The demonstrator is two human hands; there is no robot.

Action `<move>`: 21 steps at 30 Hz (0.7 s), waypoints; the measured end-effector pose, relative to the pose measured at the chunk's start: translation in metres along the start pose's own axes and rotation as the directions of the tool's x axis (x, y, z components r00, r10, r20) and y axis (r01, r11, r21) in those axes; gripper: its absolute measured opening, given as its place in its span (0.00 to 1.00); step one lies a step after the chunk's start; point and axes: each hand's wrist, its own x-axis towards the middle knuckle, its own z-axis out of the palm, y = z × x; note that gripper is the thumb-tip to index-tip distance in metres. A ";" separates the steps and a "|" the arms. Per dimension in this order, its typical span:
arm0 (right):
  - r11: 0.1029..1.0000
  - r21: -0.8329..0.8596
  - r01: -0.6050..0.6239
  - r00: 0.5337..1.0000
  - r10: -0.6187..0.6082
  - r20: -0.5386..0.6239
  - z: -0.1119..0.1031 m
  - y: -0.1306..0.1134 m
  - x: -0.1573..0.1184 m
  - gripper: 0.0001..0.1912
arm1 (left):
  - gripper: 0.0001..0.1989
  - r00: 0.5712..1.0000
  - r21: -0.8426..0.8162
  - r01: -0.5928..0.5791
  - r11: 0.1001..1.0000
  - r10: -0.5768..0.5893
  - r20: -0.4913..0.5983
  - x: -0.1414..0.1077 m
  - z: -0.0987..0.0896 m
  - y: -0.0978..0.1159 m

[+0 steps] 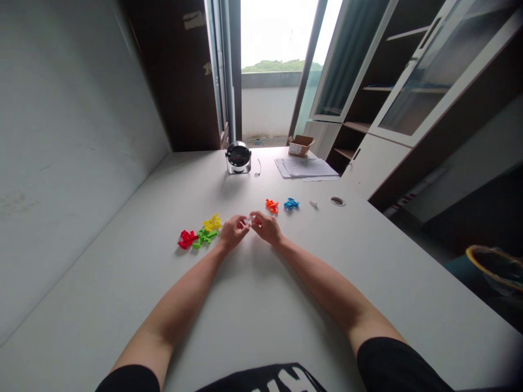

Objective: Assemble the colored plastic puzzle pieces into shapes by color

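My left hand [233,232] and my right hand [266,227] meet over the middle of the table, fingertips pinched together. Between them is a small white plastic piece [247,220], partly hidden by the fingers; whether it is one piece or two joined I cannot tell. Left of my left hand lie small piles of yellow pieces [212,222], green pieces [205,237] and red pieces [187,239]. Beyond my right hand are orange pieces [272,206] and blue pieces [291,203]. A lone white piece [313,203] lies farther right.
A round black device on a metal stand [238,158] stands at the back of the white table [261,305], beside a short cord [258,167]. Papers [306,167] and an open cardboard box [300,146] lie back right, near a cable hole [337,201]. A wall borders the left.
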 end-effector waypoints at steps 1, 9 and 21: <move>1.000 -0.001 0.001 1.000 -0.001 -0.002 0.000 0.000 0.000 0.13 | 0.09 1.000 -0.001 -0.001 1.000 0.001 0.001 0.000 0.000 0.000; 0.999 -0.047 -0.009 1.000 0.009 -0.004 0.001 0.000 0.000 0.13 | 0.10 1.000 0.019 0.001 1.000 -0.001 0.002 0.000 0.001 -0.002; 1.000 -0.022 0.004 1.000 -0.004 0.004 -0.001 0.000 0.000 0.13 | 0.11 1.000 0.021 0.007 1.000 -0.006 -0.008 0.000 0.001 -0.001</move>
